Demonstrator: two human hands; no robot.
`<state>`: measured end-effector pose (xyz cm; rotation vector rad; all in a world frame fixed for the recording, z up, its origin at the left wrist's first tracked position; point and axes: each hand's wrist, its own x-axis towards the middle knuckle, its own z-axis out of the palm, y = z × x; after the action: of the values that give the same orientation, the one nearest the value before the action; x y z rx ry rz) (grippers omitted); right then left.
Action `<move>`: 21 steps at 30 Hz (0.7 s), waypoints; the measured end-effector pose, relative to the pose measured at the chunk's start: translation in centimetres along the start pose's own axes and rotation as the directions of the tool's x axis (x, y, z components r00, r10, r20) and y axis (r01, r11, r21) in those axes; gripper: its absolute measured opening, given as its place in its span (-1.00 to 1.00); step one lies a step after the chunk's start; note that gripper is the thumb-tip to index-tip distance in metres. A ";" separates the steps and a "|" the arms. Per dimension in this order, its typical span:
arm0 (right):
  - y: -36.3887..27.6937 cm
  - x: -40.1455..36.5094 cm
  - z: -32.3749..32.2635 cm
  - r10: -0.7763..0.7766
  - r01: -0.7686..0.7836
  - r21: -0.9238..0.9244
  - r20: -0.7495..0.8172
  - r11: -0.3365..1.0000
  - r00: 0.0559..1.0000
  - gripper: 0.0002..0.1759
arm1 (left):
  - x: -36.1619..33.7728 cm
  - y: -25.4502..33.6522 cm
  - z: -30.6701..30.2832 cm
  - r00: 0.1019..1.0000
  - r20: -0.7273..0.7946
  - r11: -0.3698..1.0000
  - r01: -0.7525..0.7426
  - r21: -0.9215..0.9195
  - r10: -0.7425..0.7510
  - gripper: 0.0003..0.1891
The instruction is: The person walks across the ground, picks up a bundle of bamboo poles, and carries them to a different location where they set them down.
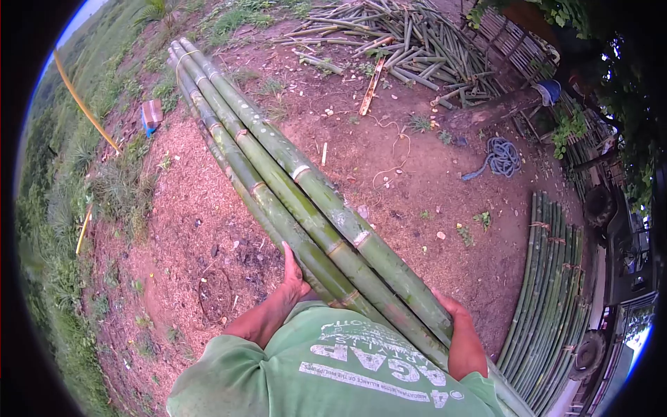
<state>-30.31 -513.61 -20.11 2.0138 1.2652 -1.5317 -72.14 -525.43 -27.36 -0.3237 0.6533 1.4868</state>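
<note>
A bundle of long green bamboo poles (303, 201) runs slantwise from the upper left, down past my front, to the lower right. A thin tie (183, 57) circles its far end. My left hand (295, 276) grips the bundle's left side, thumb up along the outer pole and the other fingers hidden beneath. On the opposite side, nearer my body, my right hand (454, 314) is wrapped against the rightmost pole, with its fingertips out of sight. The near end passes beside my green shirt (333, 368) and under my right forearm.
Cut bamboo pieces (417, 42) lie heaped at the top. At the right are a blue rope coil (501, 158), more tied bamboo poles (545, 278) and a vehicle wheel (589, 354). A box-like object (151, 115) and a yellow curved pole (80, 97) are at the left.
</note>
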 end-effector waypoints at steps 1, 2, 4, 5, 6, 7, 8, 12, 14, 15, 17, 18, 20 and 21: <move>-2.1 0.2 0.4 -0.042 0.042 0.043 -0.007 0.998 0.999 -0.13 | 0.8 1.6 -0.1 1.000 0.006 1.000 -0.018 0.011 0.017 0.03; -3.5 0.3 0.9 -0.078 0.079 0.082 -0.013 0.993 0.997 -0.13 | 1.5 3.1 -0.2 1.000 -0.003 1.000 0.001 0.003 -0.001 0.03; -4.9 3.7 1.3 -0.029 0.029 0.065 -0.010 0.997 1.000 -0.12 | 3.1 6.3 -0.2 0.999 -0.018 0.999 0.033 -0.012 -0.034 0.04; -5.7 6.0 1.0 -0.010 0.010 0.053 0.000 0.999 1.000 -0.11 | 4.2 7.4 0.0 0.999 -0.040 1.000 0.021 -0.006 -0.021 0.04; -6.8 8.4 0.4 -0.008 0.007 0.067 0.027 0.998 1.000 -0.11 | 5.5 8.3 0.5 0.998 -0.062 1.000 0.000 -0.001 0.000 0.03; -8.4 10.1 0.3 -0.006 0.002 0.084 0.056 0.997 0.998 -0.11 | 6.7 9.4 0.9 0.996 -0.083 1.000 -0.019 0.007 0.020 0.02; -9.6 11.8 0.5 -0.002 -0.008 0.106 0.089 0.994 0.996 -0.11 | 7.9 10.6 1.2 0.993 -0.108 0.999 -0.035 0.022 0.037 0.01; -17.2 14.9 0.2 0.027 -0.030 0.028 0.120 0.999 0.992 -0.10 | 13.5 14.7 1.6 0.982 -0.171 0.996 -0.065 0.064 0.075 -0.04; -20.6 17.8 -1.0 0.014 -0.006 -0.056 0.145 0.998 0.989 -0.10 | 15.5 16.2 3.3 0.976 -0.200 0.995 -0.072 0.065 0.084 -0.06; -22.5 18.7 -1.2 0.024 -0.016 -0.049 0.160 0.999 0.987 -0.09 | 16.7 17.0 3.5 0.971 -0.216 0.993 -0.083 0.083 0.099 -0.04; -25.8 18.2 -0.5 0.052 -0.045 -0.043 0.173 0.998 0.984 -0.09 | 18.6 18.9 2.3 0.970 -0.225 0.993 -0.074 0.089 0.092 -0.03; -26.5 19.3 -0.8 0.034 -0.017 -0.097 0.171 0.995 0.985 -0.09 | 19.1 19.6 2.0 0.965 -0.240 0.993 -0.085 0.086 0.103 -0.03; -28.5 22.0 -0.9 -0.021 0.052 -0.188 0.162 0.981 0.987 -0.10 | 20.4 21.5 2.1 0.963 -0.261 0.997 -0.049 0.062 0.063 0.02; -29.4 23.2 -0.8 0.004 0.027 -0.175 0.173 0.984 0.985 -0.07 | 21.0 22.4 2.1 0.959 -0.275 0.996 -0.054 0.075 0.072 0.03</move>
<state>-52.13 -486.04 -32.99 1.7272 1.2956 -1.5046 -94.57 -505.33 -33.67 -0.4693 0.9431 1.4899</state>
